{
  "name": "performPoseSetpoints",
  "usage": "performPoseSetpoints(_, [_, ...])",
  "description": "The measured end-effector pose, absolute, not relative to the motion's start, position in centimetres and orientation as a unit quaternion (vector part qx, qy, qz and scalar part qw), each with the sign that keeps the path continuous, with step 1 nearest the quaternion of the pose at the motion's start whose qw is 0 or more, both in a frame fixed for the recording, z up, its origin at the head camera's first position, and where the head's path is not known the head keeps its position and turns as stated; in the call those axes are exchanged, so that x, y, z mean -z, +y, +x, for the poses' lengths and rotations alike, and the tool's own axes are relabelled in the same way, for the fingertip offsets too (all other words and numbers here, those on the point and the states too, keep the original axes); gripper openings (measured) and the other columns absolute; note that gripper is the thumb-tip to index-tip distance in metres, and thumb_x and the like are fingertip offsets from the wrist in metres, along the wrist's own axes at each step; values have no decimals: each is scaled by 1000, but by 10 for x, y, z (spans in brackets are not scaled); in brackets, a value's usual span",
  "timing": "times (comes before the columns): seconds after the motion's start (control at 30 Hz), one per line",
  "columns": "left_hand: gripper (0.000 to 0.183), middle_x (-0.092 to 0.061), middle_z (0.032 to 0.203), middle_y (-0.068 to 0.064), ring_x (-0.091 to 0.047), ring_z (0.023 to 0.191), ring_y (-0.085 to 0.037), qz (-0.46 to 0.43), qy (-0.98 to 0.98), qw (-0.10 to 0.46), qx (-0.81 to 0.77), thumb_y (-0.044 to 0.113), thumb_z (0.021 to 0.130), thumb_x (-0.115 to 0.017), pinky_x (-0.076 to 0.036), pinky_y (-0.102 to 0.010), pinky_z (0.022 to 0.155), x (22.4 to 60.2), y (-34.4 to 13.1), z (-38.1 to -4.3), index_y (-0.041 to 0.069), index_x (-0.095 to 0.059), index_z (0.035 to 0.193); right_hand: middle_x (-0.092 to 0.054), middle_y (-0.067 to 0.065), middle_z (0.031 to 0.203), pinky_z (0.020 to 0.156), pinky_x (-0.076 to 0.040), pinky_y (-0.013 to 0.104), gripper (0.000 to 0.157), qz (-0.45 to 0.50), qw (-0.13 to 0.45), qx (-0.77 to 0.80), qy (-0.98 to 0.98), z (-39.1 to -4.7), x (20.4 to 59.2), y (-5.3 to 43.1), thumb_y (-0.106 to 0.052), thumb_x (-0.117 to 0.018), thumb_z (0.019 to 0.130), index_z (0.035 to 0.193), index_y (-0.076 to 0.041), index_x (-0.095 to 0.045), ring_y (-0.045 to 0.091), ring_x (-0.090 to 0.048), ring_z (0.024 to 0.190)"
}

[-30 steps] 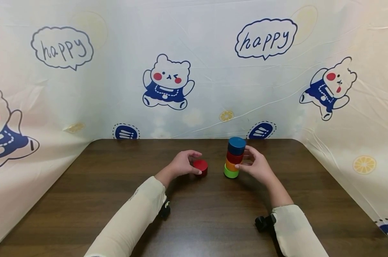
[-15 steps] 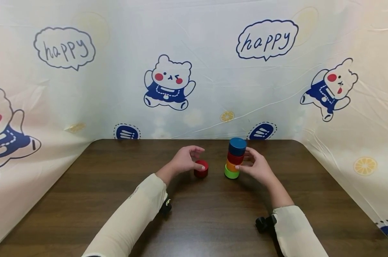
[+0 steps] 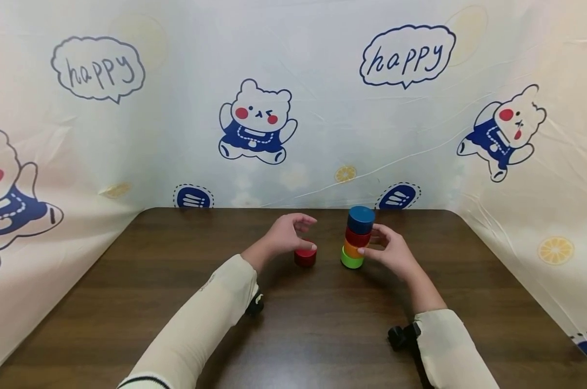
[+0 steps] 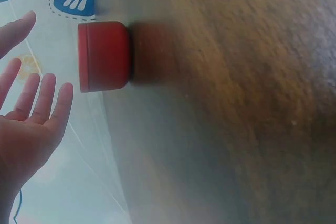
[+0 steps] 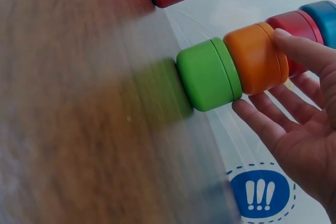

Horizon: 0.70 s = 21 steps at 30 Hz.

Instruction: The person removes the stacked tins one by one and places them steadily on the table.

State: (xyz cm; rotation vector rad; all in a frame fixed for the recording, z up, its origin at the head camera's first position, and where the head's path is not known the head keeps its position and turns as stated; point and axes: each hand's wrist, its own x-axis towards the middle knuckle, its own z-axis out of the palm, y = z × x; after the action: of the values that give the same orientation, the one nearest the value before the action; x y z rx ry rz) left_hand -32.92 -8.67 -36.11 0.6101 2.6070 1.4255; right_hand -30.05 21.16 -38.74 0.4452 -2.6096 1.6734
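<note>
A lone red lidded jar (image 3: 305,259) stands upright on the table, left of the stack. My left hand (image 3: 286,235) hovers over it with spread fingers; in the left wrist view a gap shows between those fingers and the red jar (image 4: 105,56). Four-coloured and upright, the stack runs from a green jar (image 3: 352,261) through an orange jar (image 3: 352,249) and a second red jar (image 3: 357,238) to a blue jar (image 3: 361,220) on top. My right hand (image 3: 394,254) holds the stack from the right: its thumb lies on the orange jar (image 5: 255,59), the fingers along the far side.
The brown wooden table (image 3: 303,335) extends around the jars. Behind it hangs a pale printed cloth (image 3: 318,92), which also lines both sides. Black wrist straps with small devices (image 3: 402,336) sit below the hands.
My left hand has risen from beside the lone red jar and shifted slightly right above it. The jar stays in place. My right hand and the stack hold still.
</note>
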Motion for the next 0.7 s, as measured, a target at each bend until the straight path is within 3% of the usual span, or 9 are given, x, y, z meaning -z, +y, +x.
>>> performPoseSetpoints(0.3, [54,-63,124,0,-60,112,-19,222,869,37,-440,19,75,-84,-54,-34,86,348,-76,-327,18,-64,125,-57,17,130,99,-45,52,61,143,3,-543,-827,-301,390,213,-26,-79,84,134,-6,-52,35,-53,120])
performPoseSetpoints(0.7, [55,-62,125,-1,-58,117,-26,242,862,39,-444,20,76,-84,-53,-36,89,338,-62,-323,18,-62,126,-57,17,130,99,-45,52,61,141,1,-536,-832,-301,389,212,-25,-78,84,135,-6,-51,36,-53,120])
